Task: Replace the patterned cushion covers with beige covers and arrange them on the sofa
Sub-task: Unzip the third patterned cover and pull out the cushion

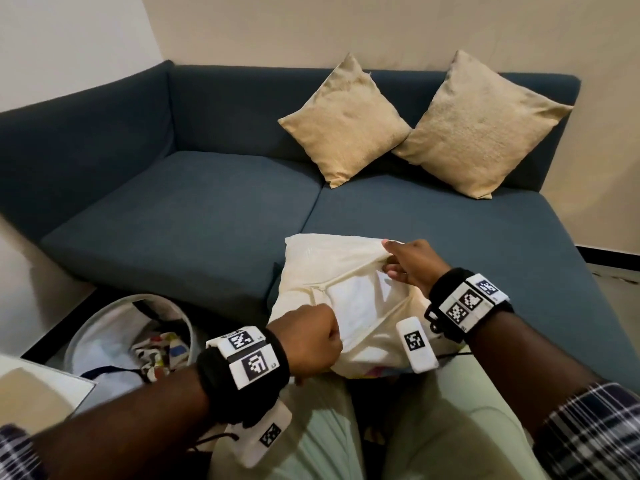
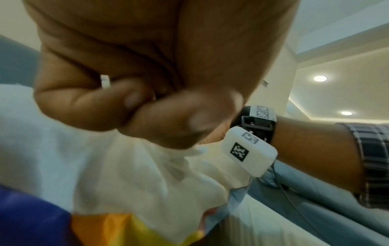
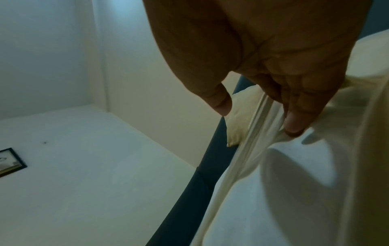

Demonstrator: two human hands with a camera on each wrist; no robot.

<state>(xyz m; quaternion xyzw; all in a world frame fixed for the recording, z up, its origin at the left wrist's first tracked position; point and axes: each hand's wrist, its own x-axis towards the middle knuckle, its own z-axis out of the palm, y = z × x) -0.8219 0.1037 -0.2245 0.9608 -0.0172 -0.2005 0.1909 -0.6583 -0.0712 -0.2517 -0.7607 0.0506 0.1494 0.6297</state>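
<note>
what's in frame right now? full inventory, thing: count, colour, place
sofa: 1, dark blue, against the wall
covered cushions: 2, beige, standing on a corner against the backrest, right half; second at
cushion being covered: 1, white insert, front edge of the seat at the person's knees
beige cover: 1, cream, partly over the insert, opening spread
patterned cover: 1, blue, orange and yellow, under the cushion
laundry basket: 1, white, floor at left, holds patterned fabric
picture frame: 1, dark, on the wall
left hand: grips the cover's near edge
right hand: pinches the cover's far edge
</note>
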